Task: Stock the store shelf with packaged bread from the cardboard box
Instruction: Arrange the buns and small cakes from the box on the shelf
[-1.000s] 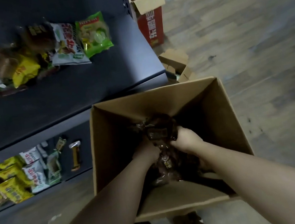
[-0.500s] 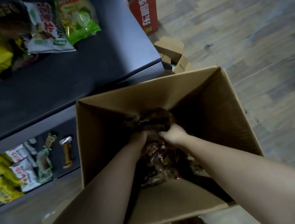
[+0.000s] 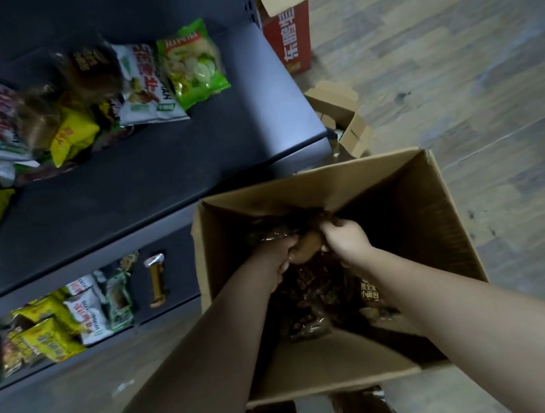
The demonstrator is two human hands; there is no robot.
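Note:
An open cardboard box (image 3: 442, 221) stands on the floor in front of me, holding several dark clear-wrapped bread packs (image 3: 312, 297). Both my hands are down inside it. My left hand (image 3: 278, 256) and my right hand (image 3: 346, 238) are closed together on one brown bread pack (image 3: 306, 250) near the box's far wall. To the left is the dark grey store shelf (image 3: 165, 171), its upper board carrying mixed snack and bread bags (image 3: 134, 82) at its far left part.
A lower shelf level (image 3: 171, 285) holds yellow, white and green packets and one small bar. Past the shelf end stand a red-printed carton (image 3: 288, 31) and a small open carton (image 3: 338, 114). Wood-look floor (image 3: 452, 67) spreads to the right.
My view has swung back up and left, showing more of the upper shelf. Both hands stay in the box, bunched on a bread pack that is now a bit higher.

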